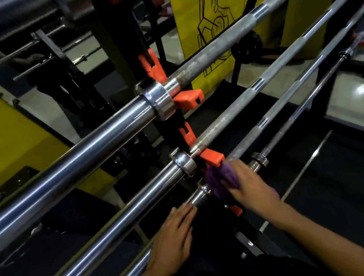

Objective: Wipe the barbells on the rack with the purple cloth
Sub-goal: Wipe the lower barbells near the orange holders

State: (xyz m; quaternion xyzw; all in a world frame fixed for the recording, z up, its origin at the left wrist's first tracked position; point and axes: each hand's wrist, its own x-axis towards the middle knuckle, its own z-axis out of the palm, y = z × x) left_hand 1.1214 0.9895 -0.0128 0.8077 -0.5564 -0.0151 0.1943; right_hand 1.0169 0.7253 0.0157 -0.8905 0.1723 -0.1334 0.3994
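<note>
Several steel barbells lie side by side on a black rack with orange hooks (210, 158). The top barbell (101, 134) and the second barbell (138, 199) run from lower left to upper right. My right hand (250, 187) holds the purple cloth (219, 182) against the third, lower barbell (198, 197) just right of its collar. My left hand (174, 233) rests with straight fingers on that same barbell's sleeve. A thinner fourth bar (306, 109) lies to the right.
Yellow panels (210, 25) with black line drawings stand behind the rack, and another yellow panel (7, 140) is at the left. Black flooring and a pale floor patch (353, 98) lie to the right. More dark gym frames stand at the upper left.
</note>
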